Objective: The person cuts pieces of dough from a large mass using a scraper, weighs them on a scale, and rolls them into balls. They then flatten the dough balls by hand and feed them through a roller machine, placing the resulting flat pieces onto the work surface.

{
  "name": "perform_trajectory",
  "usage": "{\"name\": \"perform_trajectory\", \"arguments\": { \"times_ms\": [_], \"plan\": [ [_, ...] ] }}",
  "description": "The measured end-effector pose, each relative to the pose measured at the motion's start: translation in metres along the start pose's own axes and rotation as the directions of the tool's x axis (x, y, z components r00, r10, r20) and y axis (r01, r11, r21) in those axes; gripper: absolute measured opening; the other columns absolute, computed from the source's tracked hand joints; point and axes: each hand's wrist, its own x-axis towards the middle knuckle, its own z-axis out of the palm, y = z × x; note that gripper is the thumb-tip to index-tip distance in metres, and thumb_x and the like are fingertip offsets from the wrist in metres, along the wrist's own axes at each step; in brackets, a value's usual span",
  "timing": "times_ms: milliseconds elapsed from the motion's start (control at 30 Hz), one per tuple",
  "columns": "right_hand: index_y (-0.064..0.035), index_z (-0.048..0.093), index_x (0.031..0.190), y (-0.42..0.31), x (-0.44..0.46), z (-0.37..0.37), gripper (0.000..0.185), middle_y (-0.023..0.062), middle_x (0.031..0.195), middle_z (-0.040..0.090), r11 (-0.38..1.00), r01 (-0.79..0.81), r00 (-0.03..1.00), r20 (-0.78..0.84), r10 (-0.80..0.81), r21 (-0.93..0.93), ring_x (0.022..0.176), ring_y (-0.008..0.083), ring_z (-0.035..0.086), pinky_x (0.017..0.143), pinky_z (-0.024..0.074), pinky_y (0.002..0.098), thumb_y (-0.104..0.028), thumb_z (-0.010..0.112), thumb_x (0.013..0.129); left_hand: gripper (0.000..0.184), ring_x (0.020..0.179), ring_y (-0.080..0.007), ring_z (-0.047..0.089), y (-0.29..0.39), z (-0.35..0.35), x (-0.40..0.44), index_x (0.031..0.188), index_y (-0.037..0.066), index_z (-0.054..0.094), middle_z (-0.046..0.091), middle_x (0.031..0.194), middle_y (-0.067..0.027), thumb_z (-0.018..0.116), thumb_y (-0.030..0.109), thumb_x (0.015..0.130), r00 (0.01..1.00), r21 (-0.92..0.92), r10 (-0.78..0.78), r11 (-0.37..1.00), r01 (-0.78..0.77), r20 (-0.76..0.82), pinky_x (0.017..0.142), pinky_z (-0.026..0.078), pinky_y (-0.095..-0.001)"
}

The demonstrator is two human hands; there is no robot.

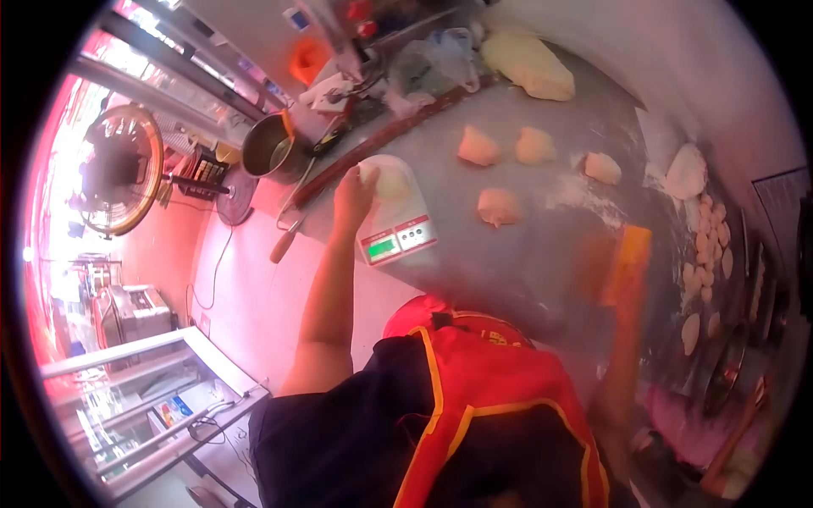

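My left hand (pixel 354 196) is at the left edge of a white kitchen scale (pixel 396 222) with a lit green display, its fingers against a pale dough piece (pixel 392 182) on the weighing plate. Motion smears my right hand (pixel 625 292), which holds an orange scraper (pixel 631 254) over the grey worktop (pixel 525 262). Between the hands lie several dough lumps, among them one (pixel 500 207) nearest me and another (pixel 479 146) behind it. A floured piece (pixel 602 168) rests farther right.
A large dough mass (pixel 529 63) lies at the back, beside plastic bags (pixel 436 63). Small dough balls (pixel 710 237) line the right side. A metal pot (pixel 275 146), a fan (pixel 123 169) and a glass case (pixel 157 406) stand left. Another person's arm (pixel 737 440) shows lower right.
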Motion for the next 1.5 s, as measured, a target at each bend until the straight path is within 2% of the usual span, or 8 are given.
{"name": "perform_trajectory", "arguments": {
  "times_ms": [67, 167, 567, 967, 1067, 1133, 1400, 1500],
  "plan": [
    [-0.0265, 0.010, 0.150, -0.024, -0.001, -0.015, 0.067, 0.0252, 0.103, 0.062, 0.998, -0.044, 0.999, -0.006, 0.045, 0.037, 0.086, 0.0440, 0.061, 0.072, 0.0475, 0.0472, -0.013, 0.041, 0.091, 0.045, 0.094, -0.0355, 0.062, -0.008, -0.015, 0.008, 0.108, 0.002, 0.063, 0.064, 0.102, -0.0202, 0.063, 0.040, 0.084, 0.990, 0.080, 0.075, 0.993, -0.086, 0.123, 0.084, 0.047, -0.0410],
    [-0.0264, 0.011, 0.150, -0.064, -0.010, -0.033, 0.067, 0.0241, 0.107, 0.062, 0.996, -0.008, 0.997, -0.072, 0.014, 0.084, 0.089, 0.0436, 0.061, 0.074, 0.0475, 0.0467, -0.013, 0.041, 0.092, 0.041, 0.096, -0.0377, 0.060, -0.019, -0.025, 0.009, 0.105, 0.002, 0.064, 0.062, 0.107, -0.0219, 0.061, 0.037, 0.086, 0.969, 0.049, 0.183, 0.983, -0.177, -0.168, 0.085, 0.047, -0.0408],
    [-0.0178, 0.017, 0.149, -0.173, -0.037, -0.021, 0.064, 0.0232, 0.133, 0.048, 0.966, 0.103, 0.983, 0.122, -0.135, 0.239, 0.109, 0.0433, 0.055, 0.085, 0.0464, 0.0458, -0.011, 0.043, 0.092, 0.061, 0.103, -0.0320, 0.060, -0.002, -0.032, 0.003, 0.128, -0.002, 0.049, 0.058, 0.116, -0.0243, 0.062, 0.040, 0.085, 0.992, -0.118, 0.125, 0.986, -0.122, 0.017, 0.088, 0.047, -0.0387],
    [-0.0200, 0.017, 0.149, -0.175, -0.047, -0.025, 0.065, 0.0243, 0.132, 0.049, 0.934, 0.210, 0.972, 0.039, -0.231, 0.288, 0.107, 0.0427, 0.057, 0.084, 0.0467, 0.0453, -0.010, 0.042, 0.090, 0.072, 0.095, -0.0323, 0.063, 0.016, -0.015, 0.016, 0.111, -0.004, 0.057, 0.064, 0.101, -0.0228, 0.075, 0.052, 0.070, 0.976, 0.172, 0.003, 0.984, -0.041, 0.218, 0.080, 0.048, -0.0394],
    [-0.0190, 0.017, 0.149, -0.170, -0.050, -0.031, 0.066, 0.0257, 0.126, 0.053, 0.957, 0.108, 0.985, 0.104, -0.140, 0.268, 0.099, 0.0449, 0.058, 0.079, 0.0475, 0.0474, -0.007, 0.044, 0.090, 0.066, 0.092, -0.0330, 0.063, 0.003, -0.005, 0.020, 0.104, -0.004, 0.060, 0.065, 0.098, -0.0216, 0.078, 0.047, 0.067, 0.954, -0.033, 0.129, 0.992, -0.125, 0.272, 0.078, 0.049, -0.0396],
    [-0.0205, 0.016, 0.149, -0.175, -0.053, -0.046, 0.067, 0.0270, 0.118, 0.057, 0.978, -0.071, 0.976, 0.215, 0.028, 0.196, 0.092, 0.0461, 0.060, 0.074, 0.0476, 0.0486, -0.008, 0.044, 0.090, 0.060, 0.089, -0.0325, 0.064, 0.024, -0.007, 0.009, 0.099, -0.005, 0.062, 0.065, 0.094, -0.0203, 0.079, 0.043, 0.067, 0.957, 0.153, 0.190, 0.962, -0.227, 0.221, 0.076, 0.049, -0.0391],
    [-0.0148, 0.015, 0.149, -0.092, -0.062, -0.038, 0.066, 0.0281, 0.109, 0.060, 0.983, 0.106, 0.994, -0.042, -0.100, 0.150, 0.083, 0.0468, 0.060, 0.069, 0.0469, 0.0481, -0.010, 0.043, 0.090, 0.044, 0.071, -0.0254, 0.059, 0.124, 0.068, -0.017, 0.083, -0.004, 0.062, 0.063, 0.079, -0.0147, 0.078, 0.035, 0.070, 0.724, -0.218, 0.537, 0.842, -0.494, 0.434, 0.066, 0.046, -0.0386],
    [-0.0101, 0.015, 0.148, -0.077, -0.068, -0.047, 0.065, 0.0274, 0.110, 0.060, 0.971, 0.142, 0.981, -0.159, -0.112, 0.190, 0.085, 0.0456, 0.060, 0.072, 0.0477, 0.0480, -0.008, 0.043, 0.090, 0.040, 0.070, -0.0201, 0.059, 0.163, 0.142, -0.011, 0.082, -0.003, 0.062, 0.062, 0.079, -0.0127, 0.079, 0.032, 0.071, 0.646, -0.253, 0.752, 0.655, -0.712, 0.131, 0.062, 0.046, -0.0358]
  ]
}}
